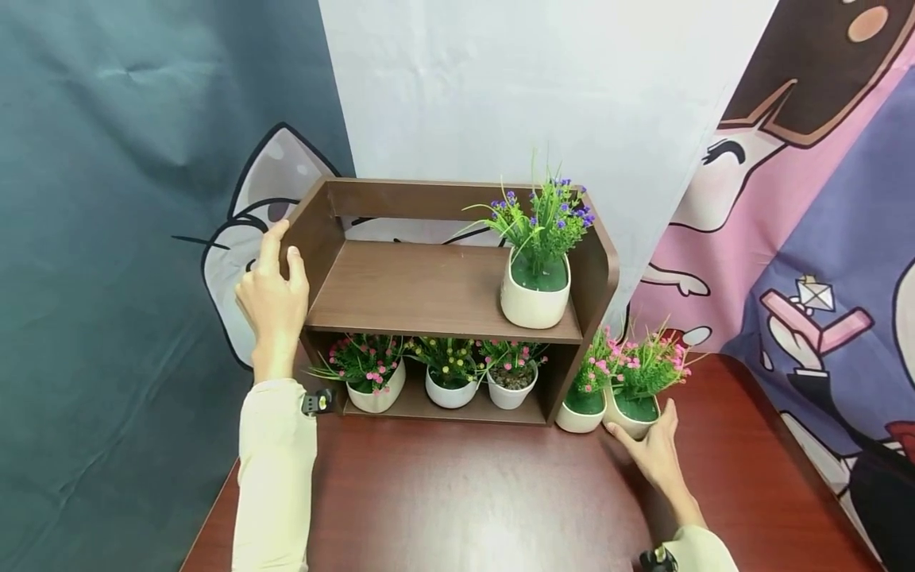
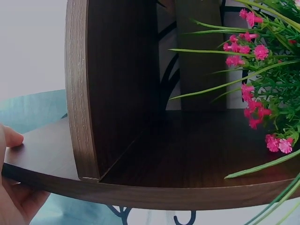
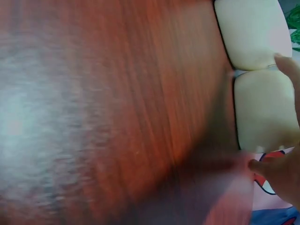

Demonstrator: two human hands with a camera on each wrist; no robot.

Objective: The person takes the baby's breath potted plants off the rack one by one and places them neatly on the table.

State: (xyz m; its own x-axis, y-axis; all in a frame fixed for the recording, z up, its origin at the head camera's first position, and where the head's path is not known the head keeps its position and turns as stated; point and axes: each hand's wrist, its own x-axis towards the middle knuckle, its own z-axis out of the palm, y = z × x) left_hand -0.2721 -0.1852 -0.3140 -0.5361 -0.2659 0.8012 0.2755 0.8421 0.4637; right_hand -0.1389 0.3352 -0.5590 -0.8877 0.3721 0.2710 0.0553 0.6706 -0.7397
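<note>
Cream outer pot framed by the right hand

Head view first, and there it is: the pot stands upright on the bench, right of the brown shelf unit, its pink-flowered plant leaning over the rim. Right hand clearly nearer, coming from the front, thumb on the pot's left, fingers curled round its right. Which way the pot's long axis runs, I can't call. Tight on the left: a matching inner pot sits between it and the shelf's side; printed curtain behind. Up top, a blue-flowered pot holds the right end of the upper board, bare board beside it. Left hand? Across at the opposite side panel.

Over to the left wrist: thumb on one face, fingers on the other, gripping that panel's edge, pink flowers close by.

Right wrist now! Thumb right at the narrow seam between the two pots, looks the awkward spot; fingers at the opposite side. How firmly they press, I can't tell.
</note>
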